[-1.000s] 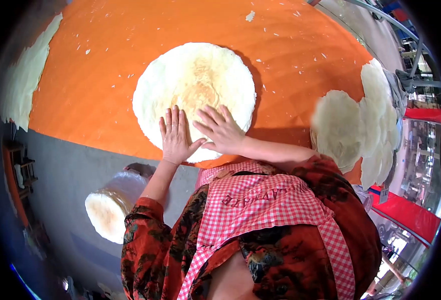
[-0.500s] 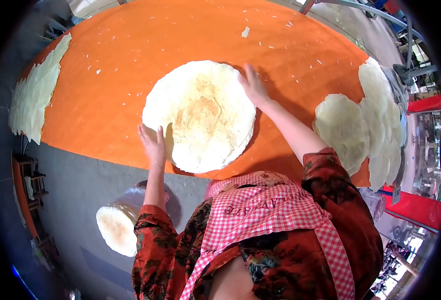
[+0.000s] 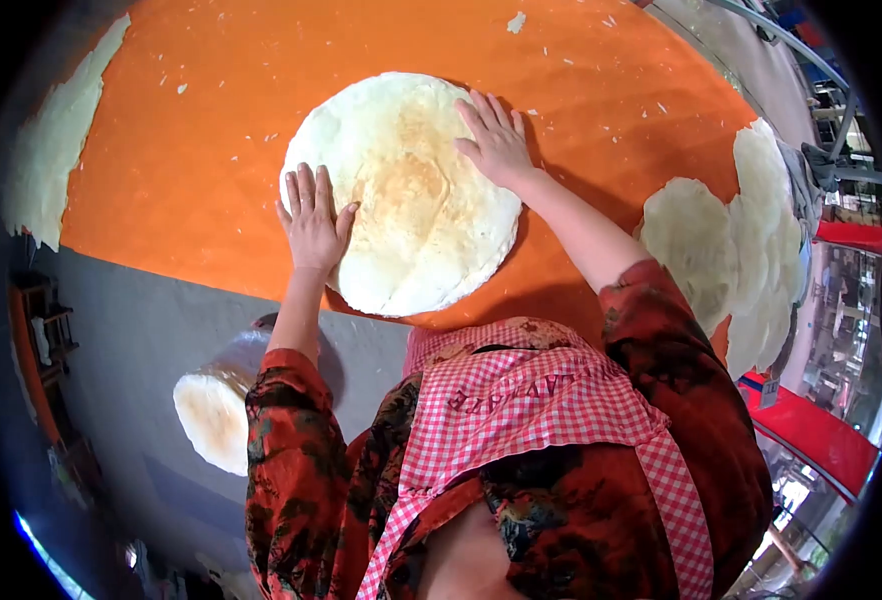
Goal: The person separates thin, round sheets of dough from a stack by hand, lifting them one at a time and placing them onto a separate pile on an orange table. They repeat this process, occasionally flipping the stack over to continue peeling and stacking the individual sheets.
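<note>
A thick stack of large round flatbreads (image 3: 416, 235) lies near the front edge of an orange-covered table (image 3: 211, 200). Its top sheet is pale, browned in the middle and slightly wrinkled. My left hand (image 3: 316, 225) rests on the left side of the stack, palm down, with the fingers stretched toward the far side. On the upper right part of the rim lies my right hand (image 3: 496, 145), fingers spread, the wrist just off the edge. Neither hand grips anything.
Overlapping thin pale rounds (image 3: 696, 250) cover the table's right end. More thin sheets (image 3: 56, 150) hang at the left end. Small white crumbs and a torn scrap (image 3: 516, 22) dot the cover. Below the front edge, a wrapped stack of flatbreads (image 3: 211, 420) stands over the grey floor.
Both hands have moved from beside the stack onto its top, the left on the left side and the right on the upper right. The camera view has shifted slightly.
</note>
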`<action>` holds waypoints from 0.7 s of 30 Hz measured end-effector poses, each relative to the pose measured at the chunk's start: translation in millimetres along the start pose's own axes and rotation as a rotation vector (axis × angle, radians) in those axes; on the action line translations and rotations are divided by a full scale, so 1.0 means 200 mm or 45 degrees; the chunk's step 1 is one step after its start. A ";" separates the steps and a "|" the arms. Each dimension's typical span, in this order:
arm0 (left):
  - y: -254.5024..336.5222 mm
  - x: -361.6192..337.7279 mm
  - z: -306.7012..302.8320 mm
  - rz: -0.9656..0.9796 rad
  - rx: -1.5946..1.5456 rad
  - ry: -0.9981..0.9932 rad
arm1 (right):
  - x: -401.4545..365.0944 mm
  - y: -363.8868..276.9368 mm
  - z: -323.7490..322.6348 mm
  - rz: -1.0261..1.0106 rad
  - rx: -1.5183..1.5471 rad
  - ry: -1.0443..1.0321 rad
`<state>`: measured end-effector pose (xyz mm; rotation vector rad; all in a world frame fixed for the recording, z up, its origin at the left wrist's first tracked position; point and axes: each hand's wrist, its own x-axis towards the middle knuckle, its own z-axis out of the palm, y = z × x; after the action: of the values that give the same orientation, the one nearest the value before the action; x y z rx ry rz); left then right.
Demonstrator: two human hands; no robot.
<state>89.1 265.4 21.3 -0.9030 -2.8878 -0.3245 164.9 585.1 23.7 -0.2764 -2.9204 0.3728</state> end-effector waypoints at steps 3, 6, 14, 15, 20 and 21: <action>-0.04 -0.01 0.06 0.048 -0.083 0.043 | -0.03 0.09 0.12 0.002 0.117 0.031; -0.03 0.00 0.05 0.042 0.004 0.006 | -0.01 0.09 0.14 0.022 0.049 -0.018; 0.00 0.02 0.01 0.176 0.003 -0.016 | -0.52 -0.61 -0.16 -0.420 0.149 -0.005; -0.03 0.02 0.04 0.216 0.061 0.024 | -0.63 -0.57 -0.05 -0.505 0.162 -0.006; -0.06 -0.01 0.06 0.231 0.092 -0.015 | -0.71 -0.51 -0.01 -0.621 0.332 -0.094; -0.06 0.01 0.07 0.211 0.103 -0.037 | -0.70 -0.49 -0.04 -0.625 0.379 -0.136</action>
<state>80.8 259.9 5.8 -1.1318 -2.8045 -0.1800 286.3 464.0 35.1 0.5047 -2.8433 0.7390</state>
